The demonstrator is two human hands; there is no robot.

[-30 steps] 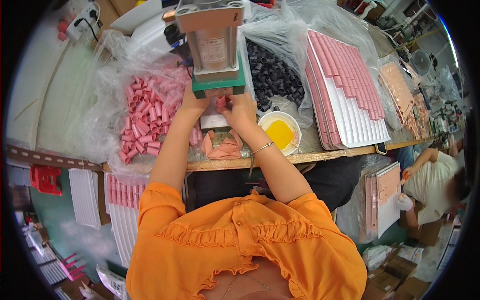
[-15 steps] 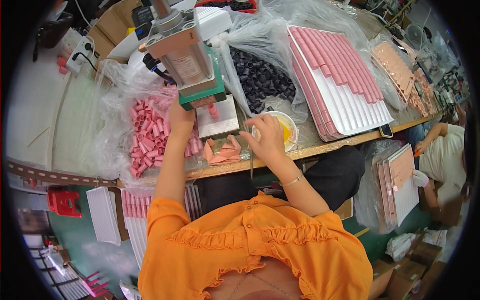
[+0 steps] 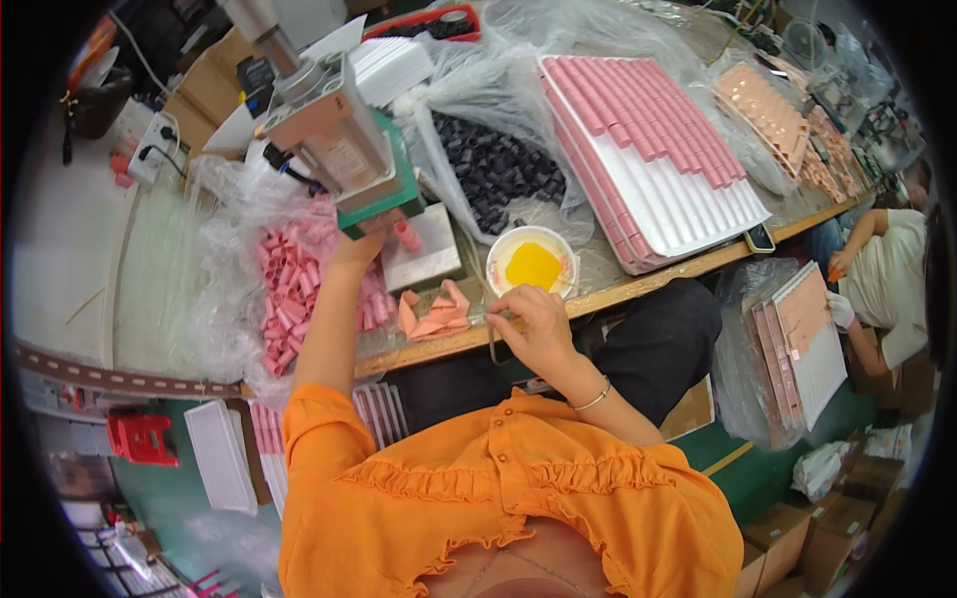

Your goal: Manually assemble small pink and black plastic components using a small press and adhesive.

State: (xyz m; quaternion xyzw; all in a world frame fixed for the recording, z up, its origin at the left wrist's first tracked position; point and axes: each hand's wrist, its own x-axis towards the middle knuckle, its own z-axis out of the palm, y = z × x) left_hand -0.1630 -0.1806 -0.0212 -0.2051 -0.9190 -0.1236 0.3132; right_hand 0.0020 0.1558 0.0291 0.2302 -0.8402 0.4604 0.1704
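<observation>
My left hand [image 3: 361, 247] reaches in beside the green-based press [image 3: 384, 179]; its fingers are hidden behind the press head. Just right of it, a short pink tube [image 3: 407, 237] is on the pale metal block [image 3: 427, 261]. My right hand [image 3: 536, 324] is over the table's front edge with its fingers curled and the thumb and fingertips together. What they pinch, if anything, is too small to make out. Right beyond that hand is a white bowl [image 3: 495, 271] with a yellow piece [image 3: 533, 265] inside. Between my hands lies a folded salmon-pink strip [image 3: 436, 313].
Loose pink tubes [image 3: 289, 309] are heaped in clear plastic at the left. Black tubes [image 3: 493, 164] fill a plastic bag behind the bowl. White ridged trays [image 3: 688, 214] with rows of pink tubes are stacked at the right. Another person [image 3: 877, 269] sits far right.
My right hand has drawn back from beside the bowl toward me, and its spread fingers have curled together. My left hand stays by the press. The whole view has shifted slightly.
</observation>
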